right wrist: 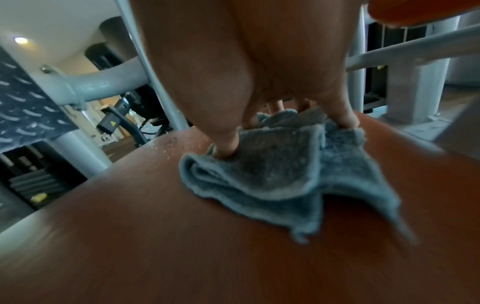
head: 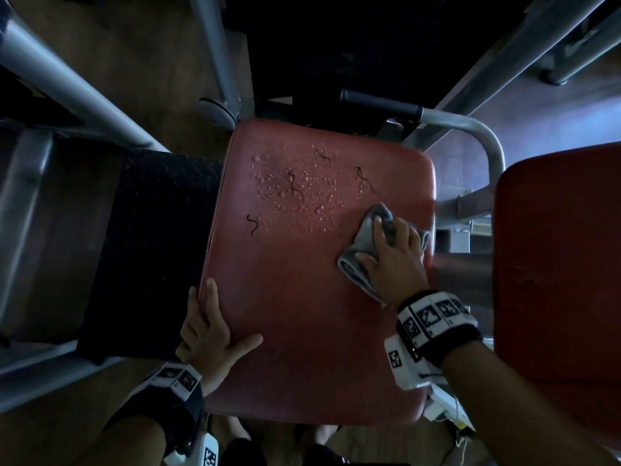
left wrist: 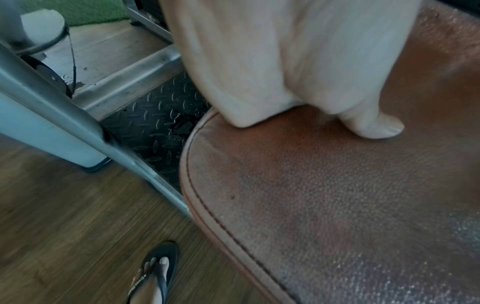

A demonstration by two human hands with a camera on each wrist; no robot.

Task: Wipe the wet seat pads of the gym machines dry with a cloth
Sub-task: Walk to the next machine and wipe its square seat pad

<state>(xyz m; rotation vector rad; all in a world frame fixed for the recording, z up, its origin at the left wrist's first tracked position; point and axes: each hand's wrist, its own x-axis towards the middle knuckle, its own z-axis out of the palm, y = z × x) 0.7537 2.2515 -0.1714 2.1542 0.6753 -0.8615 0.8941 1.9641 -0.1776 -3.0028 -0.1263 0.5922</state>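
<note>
A red seat pad fills the middle of the head view. Water droplets and a few dark squiggly marks cover its far half. My right hand is on a grey-blue cloth at the pad's right side, fingers and thumb bunching it against the surface. The right wrist view shows my right hand bearing down on the crumpled cloth, with droplets beyond it. My left hand grips the pad's left edge, thumb on top. The left wrist view shows that hand on the seat pad.
A second red pad stands close on the right. Grey frame tubes run at the left, and a curved handle with a black grip passes behind the seat. A black treadplate step lies left of the pad. My sandalled foot is on the wooden floor.
</note>
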